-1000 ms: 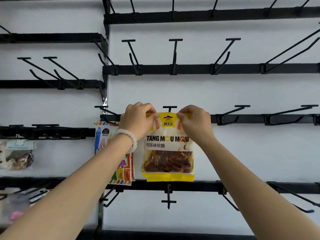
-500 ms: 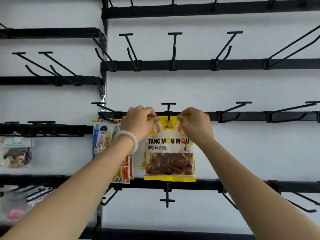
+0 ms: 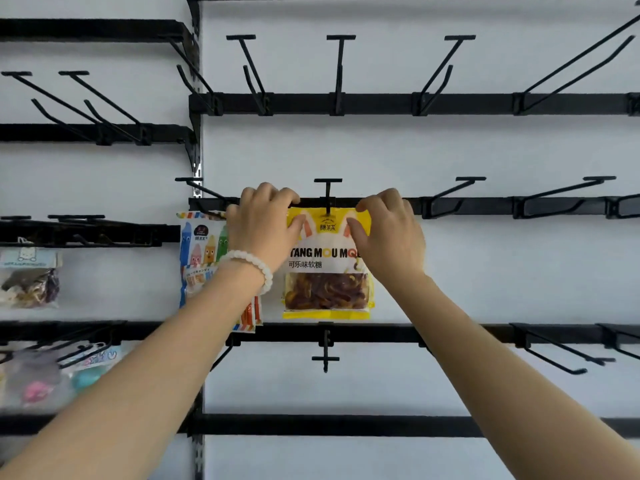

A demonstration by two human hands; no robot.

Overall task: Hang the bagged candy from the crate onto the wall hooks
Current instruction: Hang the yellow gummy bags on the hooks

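A yellow candy bag with brown gummies behind its clear window hangs flat against the white wall, its top hole threaded on the black T-ended hook of the middle rail. My left hand, with a white bead bracelet at the wrist, pinches the bag's top left corner. My right hand pinches the top right corner. The crate is out of view.
A colourful crayon-print bag hangs just left of the yellow one, partly behind my left wrist. More bags hang on the left panel. Bare black hooks stick out from rails to the right, above and below.
The yellow bag has moved up and back along the hook towards the wall, so the hook's T end now stands in front of its top edge. Both hands went with it.
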